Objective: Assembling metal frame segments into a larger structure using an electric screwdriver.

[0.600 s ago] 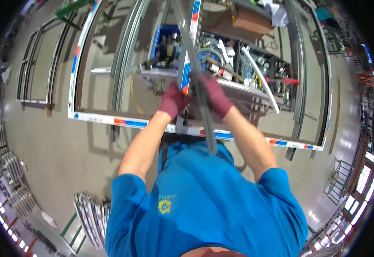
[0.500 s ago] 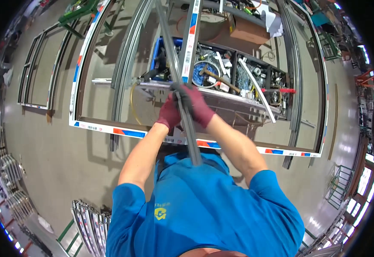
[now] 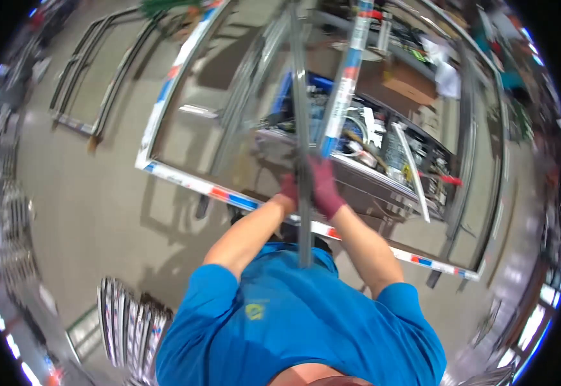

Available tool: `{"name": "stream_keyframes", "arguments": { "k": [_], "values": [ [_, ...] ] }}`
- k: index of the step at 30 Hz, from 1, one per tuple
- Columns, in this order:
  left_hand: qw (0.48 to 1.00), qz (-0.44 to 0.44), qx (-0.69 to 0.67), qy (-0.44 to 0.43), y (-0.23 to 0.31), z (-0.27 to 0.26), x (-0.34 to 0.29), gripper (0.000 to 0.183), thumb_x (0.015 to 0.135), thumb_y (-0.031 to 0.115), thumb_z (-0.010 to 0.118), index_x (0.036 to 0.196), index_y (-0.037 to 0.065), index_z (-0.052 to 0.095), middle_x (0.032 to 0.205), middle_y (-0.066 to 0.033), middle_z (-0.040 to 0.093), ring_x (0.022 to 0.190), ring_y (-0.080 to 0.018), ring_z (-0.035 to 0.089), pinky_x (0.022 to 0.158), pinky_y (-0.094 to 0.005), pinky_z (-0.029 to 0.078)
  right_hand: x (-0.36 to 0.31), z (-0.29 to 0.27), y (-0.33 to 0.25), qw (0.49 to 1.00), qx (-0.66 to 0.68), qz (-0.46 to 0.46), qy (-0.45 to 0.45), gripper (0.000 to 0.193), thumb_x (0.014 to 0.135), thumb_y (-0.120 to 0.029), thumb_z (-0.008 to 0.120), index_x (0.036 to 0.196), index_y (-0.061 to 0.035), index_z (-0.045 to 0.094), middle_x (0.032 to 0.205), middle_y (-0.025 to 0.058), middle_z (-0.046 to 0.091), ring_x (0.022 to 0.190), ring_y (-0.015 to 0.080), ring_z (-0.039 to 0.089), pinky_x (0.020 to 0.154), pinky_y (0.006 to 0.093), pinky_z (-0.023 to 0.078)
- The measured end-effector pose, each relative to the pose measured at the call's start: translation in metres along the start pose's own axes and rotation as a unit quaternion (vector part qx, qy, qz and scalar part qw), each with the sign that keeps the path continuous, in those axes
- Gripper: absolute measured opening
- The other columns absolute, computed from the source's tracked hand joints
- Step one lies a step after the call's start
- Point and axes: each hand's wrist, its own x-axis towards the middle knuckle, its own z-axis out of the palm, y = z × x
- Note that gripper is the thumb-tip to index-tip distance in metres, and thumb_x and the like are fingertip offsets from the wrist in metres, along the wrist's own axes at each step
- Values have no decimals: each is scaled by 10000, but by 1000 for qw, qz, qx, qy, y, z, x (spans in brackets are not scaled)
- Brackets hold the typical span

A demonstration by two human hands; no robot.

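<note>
A long grey metal profile runs lengthways in front of me, its near end by my blue shirt. My left hand, in a maroon and black glove, is closed round its left side. On the other side my right hand, gloved alike, grips it too; its fingers are partly hidden and blurred. Beneath the profile lies a large rectangular frame with a white, red and blue taped front bar. A taped middle bar of that frame stands just right of the profile.
Beyond my hands, a parts tray holds hardware, a white strip and a red-handled tool. More profiles lie across the frame at left. A cardboard box sits farther back. Stacked profiles stand lower left.
My head view has turned, so the frame and tray appear tilted. Both hands have come nearer my body with the profile, which now points more straight ahead.
</note>
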Motion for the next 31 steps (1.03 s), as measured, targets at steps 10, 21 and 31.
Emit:
{"name": "stream_keyframes", "arguments": {
  "k": [10, 21, 31],
  "values": [
    [831, -2, 523, 192, 240, -294, -29, 379, 887, 197, 749, 1233, 64, 673, 1116, -151, 677, 1005, -350, 656, 872, -463, 534, 166, 201, 24, 998, -36, -33, 40, 370, 1055, -395, 592, 1119, -36, 654, 863, 65, 674, 763, 139, 622, 660, 328, 499],
    [944, -240, 215, 72, 205, -515, 29, 734, 932, 329, 759, 1526, 44, 435, 1435, -201, 563, 1341, -349, 552, 1095, -415, 456, 324, 428, 96, 970, -63, -133, 192, 418, 1033, -391, 620, 1152, 7, 665, 960, 233, 716, 945, 426, 680, 853, 463, 517],
    [968, -197, 155, -3, 206, -527, 37, 812, 930, 225, 748, 1596, 72, 311, 1552, -180, 430, 1430, -354, 455, 1179, -409, 374, 305, 436, 120, 954, -172, -66, 235, 466, 1066, -404, 560, 1385, -65, 579, 1278, 301, 644, 1191, 444, 638, 1035, 501, 484]
  ]
}}
